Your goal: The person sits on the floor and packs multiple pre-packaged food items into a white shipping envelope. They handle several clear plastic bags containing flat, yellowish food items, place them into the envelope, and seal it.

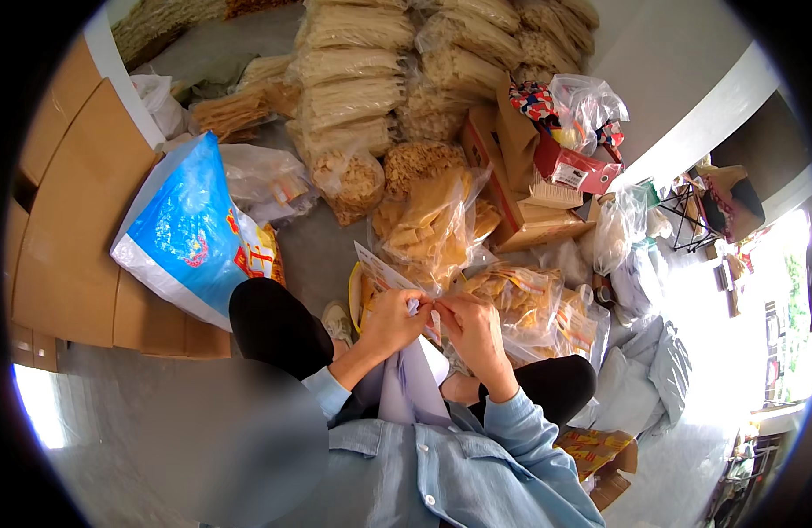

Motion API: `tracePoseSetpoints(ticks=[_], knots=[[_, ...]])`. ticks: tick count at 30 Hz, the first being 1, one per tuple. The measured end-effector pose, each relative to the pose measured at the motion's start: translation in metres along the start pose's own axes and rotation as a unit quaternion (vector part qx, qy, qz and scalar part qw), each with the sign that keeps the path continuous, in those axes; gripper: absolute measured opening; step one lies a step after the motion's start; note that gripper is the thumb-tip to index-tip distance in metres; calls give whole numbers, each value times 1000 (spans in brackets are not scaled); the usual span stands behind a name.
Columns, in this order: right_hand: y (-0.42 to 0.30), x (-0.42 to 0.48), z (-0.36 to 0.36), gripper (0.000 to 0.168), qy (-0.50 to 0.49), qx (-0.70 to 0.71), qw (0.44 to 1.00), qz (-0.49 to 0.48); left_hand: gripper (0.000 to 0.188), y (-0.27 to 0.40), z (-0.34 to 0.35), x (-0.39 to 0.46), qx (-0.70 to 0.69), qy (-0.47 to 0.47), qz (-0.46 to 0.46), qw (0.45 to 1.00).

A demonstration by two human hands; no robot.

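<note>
My left hand (pixel 394 321) and my right hand (pixel 470 325) meet above my lap, pinching the gathered neck of a clear plastic bag (pixel 427 231) between their fingertips. Flat yellowish dried food pieces fill the bag, which lies in front of my hands. A printed card or label sheet (pixel 378 267) sticks up beside my left hand; whether that hand holds it too, I cannot tell. Right of my right hand lie clear bags (pixel 524 290) of similar yellowish pieces with printed labels.
A large blue and white woven sack (pixel 181 224) stands at left before stacked cardboard boxes (pixel 76 231). Bundled pale dried sticks in plastic (pixel 353 79) are piled ahead. An open cardboard box (pixel 511 211) stands ahead right, with a red box (pixel 571 158) on it. Grey bags (pixel 637 376) lie at right.
</note>
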State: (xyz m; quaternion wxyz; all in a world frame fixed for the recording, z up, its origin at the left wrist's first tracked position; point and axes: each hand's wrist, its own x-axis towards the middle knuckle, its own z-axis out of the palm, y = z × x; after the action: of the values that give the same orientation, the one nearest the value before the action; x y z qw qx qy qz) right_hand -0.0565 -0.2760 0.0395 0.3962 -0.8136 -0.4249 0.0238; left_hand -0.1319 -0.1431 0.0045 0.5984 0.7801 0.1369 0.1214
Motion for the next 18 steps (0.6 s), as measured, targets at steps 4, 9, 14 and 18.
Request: tracePoseSetpoints(ticks=[4, 9, 14, 18], knots=[[-4, -1, 3, 7, -12, -35, 999, -4, 14, -1, 2, 1, 23, 5, -12, 1000], [-1, -2, 10, 13, -8, -102, 994, -24, 14, 1, 3, 0, 47, 36, 12, 998], [0, -3, 13, 14, -7, -126, 992, -14, 15, 3, 2, 0, 21, 24, 18, 999], [0, -5, 10, 13, 1, -110, 994, -21, 16, 4, 2, 1, -2, 21, -5, 1000]])
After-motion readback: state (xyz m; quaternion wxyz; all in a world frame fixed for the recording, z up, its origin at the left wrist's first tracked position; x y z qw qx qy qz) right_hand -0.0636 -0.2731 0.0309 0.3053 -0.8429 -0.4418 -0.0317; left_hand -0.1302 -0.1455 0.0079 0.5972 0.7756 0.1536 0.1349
